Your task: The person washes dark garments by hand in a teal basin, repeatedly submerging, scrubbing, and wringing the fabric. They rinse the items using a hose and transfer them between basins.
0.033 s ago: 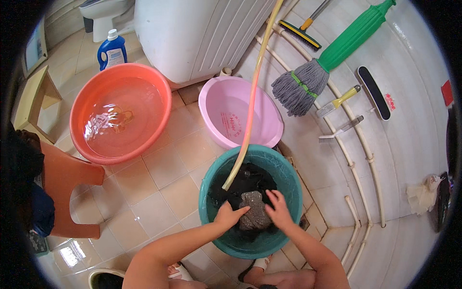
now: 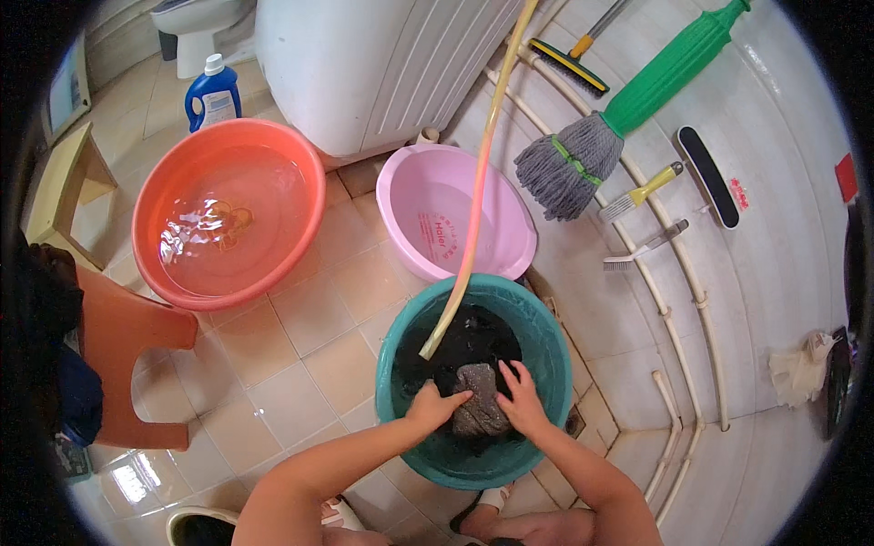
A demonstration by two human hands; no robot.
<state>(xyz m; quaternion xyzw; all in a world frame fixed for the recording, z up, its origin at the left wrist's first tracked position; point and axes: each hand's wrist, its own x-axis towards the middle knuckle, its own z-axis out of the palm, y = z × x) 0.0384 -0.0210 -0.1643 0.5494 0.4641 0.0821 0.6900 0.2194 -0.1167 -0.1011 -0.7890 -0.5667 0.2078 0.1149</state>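
Note:
A wet dark grey cloth (image 2: 481,400) lies bunched in the teal basin (image 2: 385,373), over black fabric and dark water. My left hand (image 2: 433,405) grips the cloth's left side, thumb pressed on top; its other fingers are partly hidden below. On the other side, my right hand (image 2: 523,400) rests its thumb against the cloth's right edge, with its fingers stretched apart. The end of a yellowish hose (image 2: 448,326) hangs over the basin, just beyond the left hand.
A pink basin (image 2: 405,209) stands behind the teal one. An orange basin (image 2: 300,259) of water is at left, near a blue bottle (image 2: 214,94) and an orange stool (image 2: 127,364). A white appliance (image 2: 337,73) stands behind. A mop (image 2: 583,150) and brushes hang on the right wall.
My right hand has moved slightly left and down, bringing its thumb to the grey cloth. The left hand has barely moved, and the cloth has shifted slightly.

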